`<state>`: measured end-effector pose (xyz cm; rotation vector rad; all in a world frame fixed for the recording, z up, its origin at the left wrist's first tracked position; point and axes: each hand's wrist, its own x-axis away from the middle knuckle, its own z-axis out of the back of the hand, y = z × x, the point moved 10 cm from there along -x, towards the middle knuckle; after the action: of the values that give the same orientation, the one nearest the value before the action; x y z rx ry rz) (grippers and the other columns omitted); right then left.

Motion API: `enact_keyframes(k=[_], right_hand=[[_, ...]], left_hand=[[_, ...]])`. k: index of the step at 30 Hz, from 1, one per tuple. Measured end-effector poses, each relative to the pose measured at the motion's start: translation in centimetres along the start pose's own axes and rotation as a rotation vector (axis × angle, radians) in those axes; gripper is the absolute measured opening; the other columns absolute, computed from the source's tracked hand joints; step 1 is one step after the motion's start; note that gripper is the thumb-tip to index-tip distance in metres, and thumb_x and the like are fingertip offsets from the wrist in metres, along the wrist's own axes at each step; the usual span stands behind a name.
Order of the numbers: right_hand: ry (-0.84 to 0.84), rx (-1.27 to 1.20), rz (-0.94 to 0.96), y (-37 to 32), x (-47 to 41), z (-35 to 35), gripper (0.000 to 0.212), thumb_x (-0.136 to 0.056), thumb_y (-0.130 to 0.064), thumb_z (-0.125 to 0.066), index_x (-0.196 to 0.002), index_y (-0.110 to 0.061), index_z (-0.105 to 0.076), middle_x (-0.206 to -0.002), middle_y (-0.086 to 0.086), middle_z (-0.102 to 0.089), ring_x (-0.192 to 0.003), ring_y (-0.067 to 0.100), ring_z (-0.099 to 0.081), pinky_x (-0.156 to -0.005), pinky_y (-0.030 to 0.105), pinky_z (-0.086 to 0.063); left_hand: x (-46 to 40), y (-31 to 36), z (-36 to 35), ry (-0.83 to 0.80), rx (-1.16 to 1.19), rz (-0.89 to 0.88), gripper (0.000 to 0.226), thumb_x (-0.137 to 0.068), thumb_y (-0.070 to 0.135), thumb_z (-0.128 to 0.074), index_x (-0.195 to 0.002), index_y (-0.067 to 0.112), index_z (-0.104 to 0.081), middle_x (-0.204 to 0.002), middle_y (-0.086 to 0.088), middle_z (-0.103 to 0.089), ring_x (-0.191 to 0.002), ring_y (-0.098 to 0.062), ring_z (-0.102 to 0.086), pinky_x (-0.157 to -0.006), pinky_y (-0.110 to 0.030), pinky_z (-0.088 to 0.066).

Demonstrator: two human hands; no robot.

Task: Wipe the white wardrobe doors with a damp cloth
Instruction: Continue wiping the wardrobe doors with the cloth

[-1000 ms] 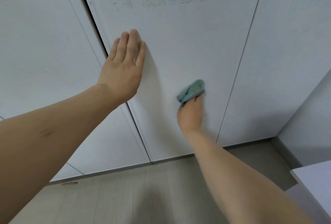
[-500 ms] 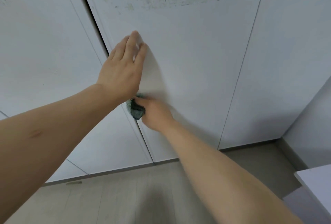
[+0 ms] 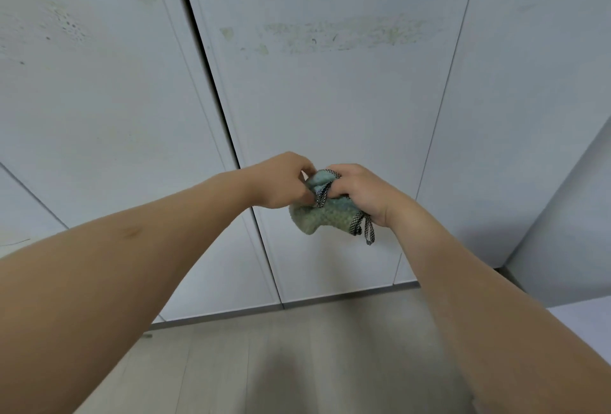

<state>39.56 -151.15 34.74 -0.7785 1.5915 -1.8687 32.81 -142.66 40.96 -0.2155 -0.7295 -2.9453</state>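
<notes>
A pale wooden floor (image 3: pixel 264 364) lies nearest. Above it, the left hand (image 3: pixel 281 182) and right hand (image 3: pixel 360 192) both squeeze a fluffy green cloth (image 3: pixel 322 216). Behind stand tall white wardrobe doors (image 3: pixel 330 109) with a yellowish smudge (image 3: pixel 344 33).

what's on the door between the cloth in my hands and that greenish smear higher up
Head view: only bare white door lies between the cloth and the greenish smear.

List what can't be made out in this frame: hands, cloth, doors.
- Left hand fingertips, head view: tucked behind the cloth.
- Right hand fingers: curled into the cloth, palm hidden.
- Cloth's dampness: not visible.
- Middle door top: cut off by the frame's top edge.
- Greenish smear: what it is cannot be told.
</notes>
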Motion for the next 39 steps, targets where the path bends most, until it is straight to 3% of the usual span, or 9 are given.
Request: enact_keyframes(k=[3, 7, 11, 16, 21, 24, 28, 33, 39], right_hand=[[0.118, -0.069, -0.029, 0.6, 1.4, 2.7, 0.022, -0.076, -0.015, -0.074, -0.097, -0.01, -0.071, -0.088, 0.016, -0.072, -0.081, 0.029, -0.069, -0.078, 0.046, -0.058], [0.349, -0.015, -0.145, 1.9, 3.6, 5.9, 0.026, -0.087, -0.036, -0.076, -0.093, -0.013, -0.067, -0.082, 0.007, -0.071, -0.068, 0.021, -0.067, -0.06, 0.032, -0.058], [0.262, -0.501, -0.417, 5.4, 5.6, 3.8, 0.066, -0.087, -0.062, -0.064, -0.122, -0.007, -0.056, -0.121, 0.02, -0.063, -0.099, 0.042, -0.069, -0.086, 0.057, -0.057], [0.107, -0.834, -0.532, 5.1, 6.9, 1.0, 0.118, -0.059, -0.081, -0.075, -0.147, -0.015, -0.034, -0.143, 0.034, -0.042, -0.107, 0.061, -0.06, -0.089, 0.07, -0.05], [0.166, -0.934, -0.238, 2.4, 5.3, 1.9, 0.044, -0.096, -0.03, -0.055, -0.128, 0.001, -0.059, -0.12, 0.02, -0.07, -0.113, 0.04, -0.066, -0.087, 0.046, -0.057], [0.245, -1.058, -0.065, 1.4, 5.1, 3.4, 0.039, -0.097, -0.004, -0.046, -0.133, 0.005, -0.056, -0.121, 0.02, -0.07, -0.115, 0.035, -0.067, -0.093, 0.047, -0.056], [0.224, -1.134, 0.062, -0.7, 5.2, 3.7, 0.033, -0.099, 0.001, -0.042, -0.127, 0.004, -0.059, -0.12, 0.021, -0.07, -0.112, 0.035, -0.067, -0.098, 0.05, -0.052], [0.129, -1.143, 0.054, -1.9, 5.5, 1.9, 0.039, -0.106, -0.015, -0.036, -0.135, 0.004, -0.054, -0.13, 0.025, -0.063, -0.124, 0.04, -0.06, -0.106, 0.054, -0.046], [0.171, -1.004, -0.028, -1.5, 6.2, 2.6, 0.041, -0.1, -0.014, -0.039, -0.135, 0.002, -0.054, -0.133, 0.022, -0.063, -0.119, 0.039, -0.064, -0.098, 0.053, -0.051]], left_hand=[[0.0, 0.3, 0.5, 0.027, 0.069, 0.07, 0.021, -0.087, 0.024, -0.073, -0.081, 0.005, -0.068, -0.072, -0.002, -0.06, -0.068, -0.019, -0.055, -0.058, -0.026, -0.045], [-0.3, 2.1, 2.0, 0.125, 0.387, 0.097, 0.027, -0.095, 0.03, -0.065, -0.079, 0.009, -0.06, -0.072, -0.004, -0.052, -0.064, -0.017, -0.053, -0.053, -0.024, -0.051], [-0.7, 3.7, 3.2, 0.196, 0.51, 0.116, 0.022, -0.099, 0.029, -0.059, -0.083, 0.014, -0.064, -0.074, -0.003, -0.059, -0.064, -0.019, -0.057, -0.06, -0.03, -0.054], [-0.5, 4.7, 3.0, 0.133, 0.474, 0.183, 0.021, -0.097, 0.021, -0.057, -0.102, 0.005, -0.07, -0.094, -0.009, -0.074, -0.073, -0.021, -0.074, -0.069, -0.042, -0.064], [0.0, 4.5, 4.0, 0.238, 0.431, 0.228, 0.012, -0.099, 0.007, -0.052, -0.102, 0.004, -0.063, -0.1, -0.017, -0.07, -0.09, -0.032, -0.074, -0.069, -0.048, -0.064], [0.5, 2.9, 4.9, 0.304, 0.423, 0.287, 0.012, -0.095, 0.003, -0.052, -0.104, 0.006, -0.06, -0.102, -0.017, -0.068, -0.091, -0.034, -0.073, -0.068, -0.046, -0.064], [1.3, 1.6, 4.3, 0.275, 0.317, 0.373, 0.017, -0.093, 0.012, -0.053, -0.105, 0.001, -0.057, -0.105, -0.016, -0.067, -0.087, -0.035, -0.069, -0.081, -0.046, -0.059], [0.5, 3.6, 1.9, 0.147, 0.71, 0.31, 0.041, -0.094, 0.041, -0.066, -0.109, 0.003, -0.068, -0.101, -0.016, -0.074, -0.087, -0.034, -0.075, -0.077, -0.05, -0.062], [0.4, 3.4, 3.7, 0.372, 0.601, 0.275, 0.018, -0.089, 0.007, -0.067, -0.1, -0.007, -0.067, -0.098, -0.022, -0.071, -0.087, -0.037, -0.072, -0.071, -0.052, -0.063]])
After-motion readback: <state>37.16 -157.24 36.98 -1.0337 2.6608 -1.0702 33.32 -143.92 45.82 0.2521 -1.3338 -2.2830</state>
